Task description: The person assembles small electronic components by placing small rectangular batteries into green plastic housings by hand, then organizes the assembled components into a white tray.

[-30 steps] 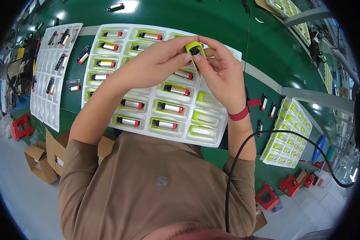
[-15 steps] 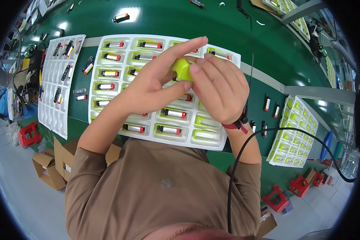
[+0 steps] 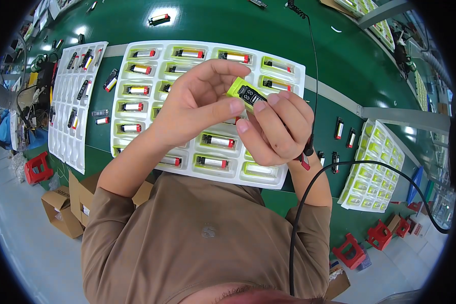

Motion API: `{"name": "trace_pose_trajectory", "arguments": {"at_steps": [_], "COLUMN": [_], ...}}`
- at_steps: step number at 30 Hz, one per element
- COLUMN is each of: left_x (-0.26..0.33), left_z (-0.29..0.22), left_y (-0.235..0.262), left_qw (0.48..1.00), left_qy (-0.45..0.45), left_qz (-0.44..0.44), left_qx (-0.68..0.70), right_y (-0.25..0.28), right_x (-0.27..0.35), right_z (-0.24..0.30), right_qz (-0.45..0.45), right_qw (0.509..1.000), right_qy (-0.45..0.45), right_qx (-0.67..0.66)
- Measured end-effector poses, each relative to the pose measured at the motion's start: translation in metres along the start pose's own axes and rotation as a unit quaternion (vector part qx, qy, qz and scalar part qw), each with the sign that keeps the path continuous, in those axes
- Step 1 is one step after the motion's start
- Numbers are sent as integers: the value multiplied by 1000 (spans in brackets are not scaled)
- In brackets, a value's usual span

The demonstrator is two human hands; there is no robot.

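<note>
Pinching one small yellow-green device [image 3: 245,93] between my left hand [image 3: 195,109] and right hand [image 3: 278,129]; white tray [image 3: 289,66] below looks mostly filled.

1. Green worktable [image 3: 299,30], wide, filling the upper view.
2. White tray [image 3: 71,101] at left, holding dark cylinders.
3. Another white tray [image 3: 372,167] at right, with yellow-green pieces in its pockets.
4. Cardboard boxes [image 3: 61,207] on the floor, lower left.
5. Red stools [image 3: 35,167] near the boxes.
6. Black cable [image 3: 309,213] curving past the brown shirt [image 3: 202,243].
</note>
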State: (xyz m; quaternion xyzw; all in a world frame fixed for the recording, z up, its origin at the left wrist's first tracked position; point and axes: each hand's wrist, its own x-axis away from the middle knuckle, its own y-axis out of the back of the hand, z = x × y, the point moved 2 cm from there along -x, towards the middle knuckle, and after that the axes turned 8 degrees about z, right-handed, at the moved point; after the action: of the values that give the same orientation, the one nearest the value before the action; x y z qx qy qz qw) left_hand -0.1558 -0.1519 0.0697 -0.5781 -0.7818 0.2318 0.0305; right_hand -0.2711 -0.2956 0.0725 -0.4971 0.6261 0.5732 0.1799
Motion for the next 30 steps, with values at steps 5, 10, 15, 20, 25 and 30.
{"name": "trace_pose_trajectory", "arguments": {"at_steps": [5,10,15,20,25,30], "left_x": [-2,-5,-6,-8,-9,-9], "left_z": [3,2,5,3,5,5], "left_y": [-5,-7,-4,-6,-5,-8], "left_qw": [993,994,989,990,991,991], "left_qy": [15,-4,17,5,-24,-19], "left_qz": [-85,-86,-98,-74,-96,-113], "left_qx": [85,70,107,121,85,71], "right_y": [-11,-12,-1,2,-7,-7], "right_x": [1,3,-4,-4,4,9], "right_z": [2,0,2,-1,-4,-2], "right_qz": [-26,-38,27,40,40,34], "right_qw": [996,996,988,972,982,986], "right_qy": [-34,-15,-81,-145,-110,-92], "right_qx": [-73,-76,-127,-183,-151,-133]}}
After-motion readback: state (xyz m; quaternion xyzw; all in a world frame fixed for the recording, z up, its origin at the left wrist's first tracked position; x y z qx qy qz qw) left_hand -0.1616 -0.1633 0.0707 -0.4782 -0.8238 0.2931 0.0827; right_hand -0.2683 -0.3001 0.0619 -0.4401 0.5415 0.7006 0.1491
